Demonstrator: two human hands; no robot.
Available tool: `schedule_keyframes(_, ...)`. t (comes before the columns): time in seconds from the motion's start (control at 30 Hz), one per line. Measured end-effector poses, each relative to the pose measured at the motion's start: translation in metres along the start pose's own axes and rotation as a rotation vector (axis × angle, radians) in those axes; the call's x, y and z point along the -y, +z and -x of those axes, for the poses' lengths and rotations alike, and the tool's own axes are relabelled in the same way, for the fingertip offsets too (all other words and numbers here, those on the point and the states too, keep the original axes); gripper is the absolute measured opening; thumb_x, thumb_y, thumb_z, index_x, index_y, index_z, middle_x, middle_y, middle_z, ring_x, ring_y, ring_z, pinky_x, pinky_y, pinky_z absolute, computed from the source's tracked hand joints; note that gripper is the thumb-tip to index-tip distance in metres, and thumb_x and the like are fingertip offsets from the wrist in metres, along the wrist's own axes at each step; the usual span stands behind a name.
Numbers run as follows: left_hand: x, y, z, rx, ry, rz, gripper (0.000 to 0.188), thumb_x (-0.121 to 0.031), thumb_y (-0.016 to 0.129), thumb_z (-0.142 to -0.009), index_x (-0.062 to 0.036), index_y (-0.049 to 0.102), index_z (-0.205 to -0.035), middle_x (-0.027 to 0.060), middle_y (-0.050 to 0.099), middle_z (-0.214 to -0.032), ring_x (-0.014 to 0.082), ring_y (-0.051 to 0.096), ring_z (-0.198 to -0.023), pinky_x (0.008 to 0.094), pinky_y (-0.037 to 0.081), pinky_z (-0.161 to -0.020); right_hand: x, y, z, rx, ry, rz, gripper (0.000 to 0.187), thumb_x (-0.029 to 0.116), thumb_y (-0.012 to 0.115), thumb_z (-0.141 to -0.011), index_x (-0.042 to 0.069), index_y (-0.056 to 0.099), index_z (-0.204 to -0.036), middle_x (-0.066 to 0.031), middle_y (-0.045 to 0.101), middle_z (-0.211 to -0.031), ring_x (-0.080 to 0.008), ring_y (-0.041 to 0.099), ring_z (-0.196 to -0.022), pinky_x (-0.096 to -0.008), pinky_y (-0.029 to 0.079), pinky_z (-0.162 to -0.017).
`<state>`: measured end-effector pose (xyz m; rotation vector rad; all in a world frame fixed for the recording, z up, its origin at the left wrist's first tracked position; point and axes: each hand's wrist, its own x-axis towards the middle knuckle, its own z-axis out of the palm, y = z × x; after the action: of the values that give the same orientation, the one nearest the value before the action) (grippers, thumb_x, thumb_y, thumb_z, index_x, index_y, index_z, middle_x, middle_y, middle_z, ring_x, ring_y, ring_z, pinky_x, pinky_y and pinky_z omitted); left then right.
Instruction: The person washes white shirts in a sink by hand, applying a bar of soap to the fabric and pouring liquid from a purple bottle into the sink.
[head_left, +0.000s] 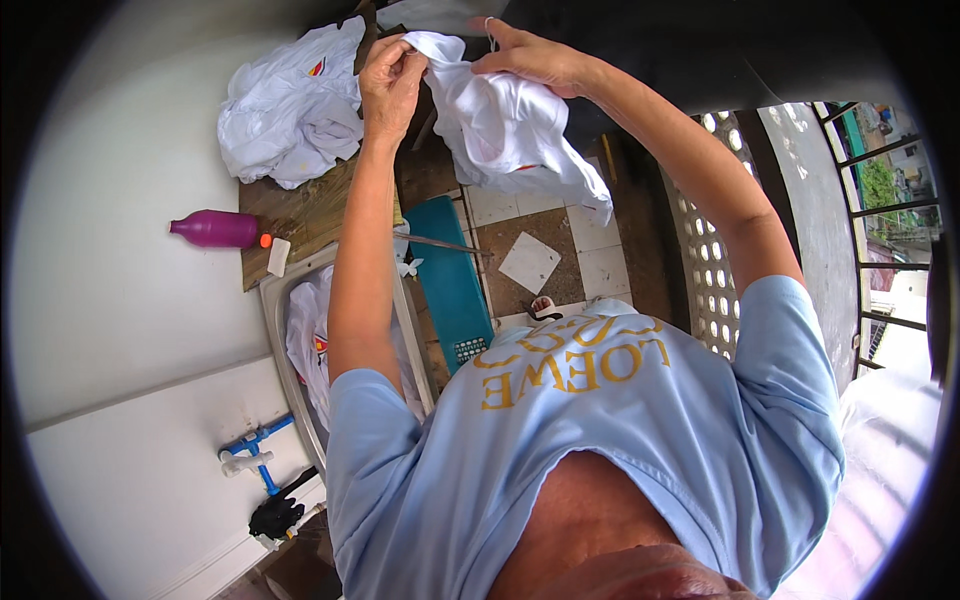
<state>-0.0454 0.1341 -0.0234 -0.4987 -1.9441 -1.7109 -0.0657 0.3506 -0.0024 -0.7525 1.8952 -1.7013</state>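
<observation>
A white garment [505, 120] with a small red mark hangs in folds before me at the top of the view. My left hand [391, 85] is closed on its upper corner, fingers pinched on the cloth. My right hand [535, 62] reaches in from the right against the upper edge of the garment. Its thumb and forefinger are spread apart, and a thin white band or string shows at the forefinger. Left of my left hand, a crumpled pile of white clothes [290, 110] lies on a wooden board.
A purple bottle [215, 229] lies near an orange cap and a pale block on the wooden board [325, 205]. Below is a metal sink [275, 330] holding more white cloth. Blue pipes [262, 450] run along the wall. A teal bench [445, 270] stands on the tiled floor; window bars are at right.
</observation>
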Motion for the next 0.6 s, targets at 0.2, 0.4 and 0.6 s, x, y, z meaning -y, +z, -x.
schedule_keyframes(0.2,-0.041,0.043,0.048,-0.128,0.126,-0.603,0.053,-0.028,0.072,-0.081,-0.003,0.047,-0.121,0.0123,0.028,-0.132,0.0221,0.042,-0.11,0.0379,0.041,-0.088,-0.007,0.0,-0.038,-0.129,0.074,-0.07,0.03,0.013,0.057,-0.089,0.002,0.054,-0.116,-0.0084,0.061,-0.098,-0.0113,0.059,-0.088,-0.0241,0.049,-0.074)
schedule_keyframes(0.4,0.001,0.01,0.079,-0.231,-0.239,-0.08,0.033,-0.018,0.06,-0.092,0.0021,0.048,-0.115,0.012,0.057,-0.106,0.0215,0.058,-0.096,0.0348,0.048,-0.085,0.017,-0.024,-0.063,-0.028,0.09,-0.055,0.036,0.019,0.059,-0.09,0.002,0.053,-0.122,-0.0145,0.068,-0.085,-0.0187,0.067,-0.062,-0.0292,0.056,-0.053)
schedule_keyframes(0.6,-0.017,-0.074,0.031,-0.3,-0.415,0.331,0.042,-0.024,0.052,-0.094,0.0009,0.047,-0.128,0.0146,0.052,-0.129,0.0272,0.051,-0.119,0.0439,0.042,-0.099,0.055,-0.129,-0.06,-0.227,0.107,0.528,0.023,0.024,0.063,-0.088,0.005,0.068,-0.098,-0.0078,0.069,-0.07,-0.0152,0.064,-0.052,-0.0262,0.051,-0.043)
